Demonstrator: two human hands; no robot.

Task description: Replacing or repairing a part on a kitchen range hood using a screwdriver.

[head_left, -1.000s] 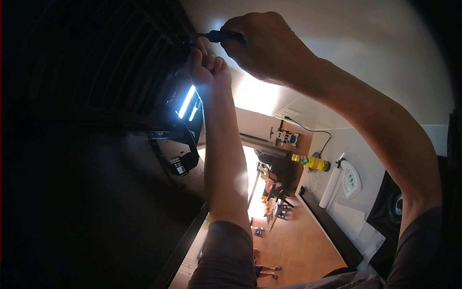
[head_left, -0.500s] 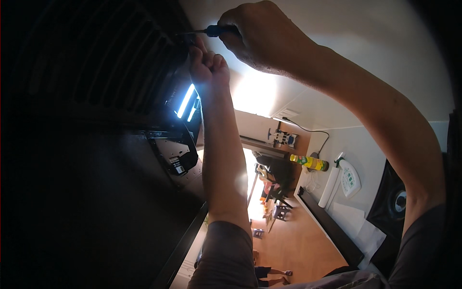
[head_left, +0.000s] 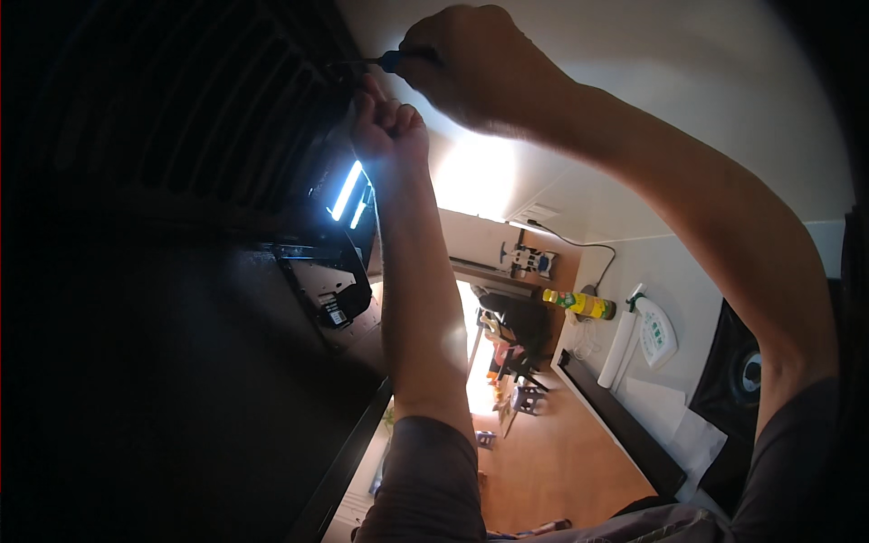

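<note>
My right hand (head_left: pixel 471 68) is closed round the blue handle of a screwdriver (head_left: pixel 391 61). Its thin shaft points left, toward the upper edge of a dark appliance with a slotted panel (head_left: pixel 208 118), which looks like a range hood. Just below the shaft, my left hand (head_left: pixel 389 131) is raised against that edge with its fingers curled. What those fingers hold, if anything, is hidden in shadow. The screwdriver's tip is too dark to tell what it touches.
A bright lamp strip (head_left: pixel 347 192) glows in the appliance beside my left wrist. On the counter at right are a yellow bottle (head_left: pixel 579 303), a white spray bottle (head_left: pixel 655 335) and a black stove (head_left: pixel 742 376). Furniture stands on the wooden floor (head_left: pixel 552 462) beyond.
My right hand and the screwdriver have shifted slightly left. My left hand stays at the appliance edge, fingers still curled. A person's legs at the bottom have moved lower, mostly out of view.
</note>
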